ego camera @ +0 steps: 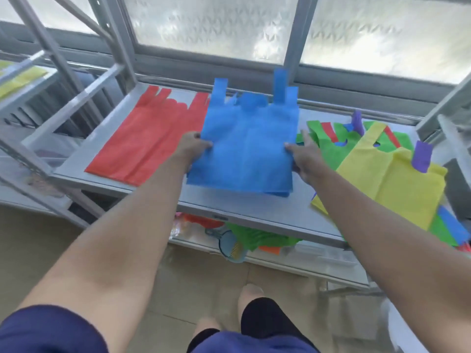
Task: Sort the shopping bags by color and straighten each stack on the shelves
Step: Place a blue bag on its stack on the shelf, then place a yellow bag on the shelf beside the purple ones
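Note:
A stack of blue bags (244,143) lies in the middle of the grey metal shelf (267,212), handles toward the window. My left hand (191,149) grips its left edge, thumb on top. My right hand (302,155) holds the right edge, thumb on top and index finger pointing away. A flat red stack (150,141) lies to the left of the blue one. To the right sits a mixed heap: a yellow bag (392,184) on top of green bags (331,151), with purple (421,156), red and blue pieces sticking out.
Frosted window panes run behind the shelf. A slanted metal frame (76,98) stands at the left, with yellow bags (20,80) on a far-left shelf. The lower shelf holds green and orange bags (257,236) and a round blue object. My feet stand on the tiled floor below.

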`<state>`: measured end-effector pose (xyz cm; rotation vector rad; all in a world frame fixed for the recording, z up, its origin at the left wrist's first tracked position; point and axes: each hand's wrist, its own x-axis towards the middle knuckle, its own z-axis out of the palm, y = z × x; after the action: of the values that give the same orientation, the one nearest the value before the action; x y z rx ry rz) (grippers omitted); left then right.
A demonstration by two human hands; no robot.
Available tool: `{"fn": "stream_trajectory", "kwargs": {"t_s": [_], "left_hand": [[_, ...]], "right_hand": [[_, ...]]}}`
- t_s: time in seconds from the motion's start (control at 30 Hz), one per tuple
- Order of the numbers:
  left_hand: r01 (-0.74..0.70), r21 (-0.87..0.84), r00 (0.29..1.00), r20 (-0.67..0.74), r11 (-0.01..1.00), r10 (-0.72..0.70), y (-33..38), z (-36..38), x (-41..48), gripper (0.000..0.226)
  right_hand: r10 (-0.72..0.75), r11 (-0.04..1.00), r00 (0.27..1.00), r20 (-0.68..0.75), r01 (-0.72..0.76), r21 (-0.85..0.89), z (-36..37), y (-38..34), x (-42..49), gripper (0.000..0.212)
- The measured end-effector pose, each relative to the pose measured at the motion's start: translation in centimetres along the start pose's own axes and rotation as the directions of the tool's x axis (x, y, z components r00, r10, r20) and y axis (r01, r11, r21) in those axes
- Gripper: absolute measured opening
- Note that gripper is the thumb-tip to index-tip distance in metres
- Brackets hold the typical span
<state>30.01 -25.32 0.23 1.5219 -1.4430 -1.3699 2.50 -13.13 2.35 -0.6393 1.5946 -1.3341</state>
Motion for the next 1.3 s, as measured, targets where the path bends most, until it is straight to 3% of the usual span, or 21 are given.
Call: {"fn": "stream_trajectory", "kwargs": {"t_s": [0.07, 0.17, 0.33, 0.47, 0.67, 0.77, 0.87, 0.97, 1.1, 1.3], "left_hand": [[0.059, 0.012, 0.998, -0.034, 0.998, -0.058, -2.6, 0.9, 0.1, 0.026], [0.085, 0.012, 0.991, -0.106, 0.996, -0.084, -4.0, 1.7, -0.1, 0.045], [0.009, 0.175, 0.994, -0.111, 0.985, 0.011, -2.6, 2.4, -0.3, 0.038], [0.027, 0.233, 0.996, -0.088, 0.972, -0.007, -2.4, 2.8, -0.6, 0.032], [0.046, 0.277, 0.993, -0.119, 0.960, -0.014, -2.8, 2.2, -1.9, 0.029], [0.068, 0.279, 0.989, -0.142, 0.958, -0.029, -2.9, 1.7, -2.5, 0.056], [0.029, 0.407, 0.990, -0.137, 0.913, 0.030, -2.4, 1.2, -3.3, 0.080], [-0.057, 0.447, 0.995, -0.050, 0.893, 0.088, -0.9, 1.9, -4.9, 0.084], [-0.177, 0.463, 0.984, 0.113, 0.868, 0.140, 2.0, 4.9, -8.3, 0.069], [-0.252, 0.451, 0.923, 0.378, 0.856, 0.073, 4.1, 13.0, -12.5, 0.066]], "right_hand": [[0.061, 0.995, 0.998, -0.001, -0.061, -0.084, -0.4, 2.5, 0.2, 0.090], [0.058, 0.971, 0.998, 0.005, -0.055, -0.231, -1.0, 4.5, 0.7, 0.086], [-0.030, 0.916, 0.999, -0.038, 0.012, -0.401, -1.8, 5.3, 1.2, 0.064], [-0.095, 0.873, 0.994, -0.062, 0.053, -0.486, -1.7, 5.0, -0.3, 0.044], [-0.069, 0.785, 0.998, -0.012, 0.047, -0.618, -1.8, 4.2, -1.3, 0.045], [-0.065, 0.720, 0.997, 0.044, 0.077, -0.690, -2.1, 3.0, -2.8, 0.048], [-0.100, 0.684, 0.994, 0.039, 0.097, -0.723, -3.2, 1.9, -4.4, 0.053], [-0.140, 0.669, 0.990, 0.023, 0.111, -0.735, -5.0, 0.9, -6.2, 0.055], [-0.146, 0.700, 0.988, -0.056, 0.064, -0.712, -7.9, -1.0, -10.5, 0.053], [-0.049, 0.742, 0.973, -0.226, -0.116, -0.660, -15.0, -1.9, -14.7, 0.051]]}}
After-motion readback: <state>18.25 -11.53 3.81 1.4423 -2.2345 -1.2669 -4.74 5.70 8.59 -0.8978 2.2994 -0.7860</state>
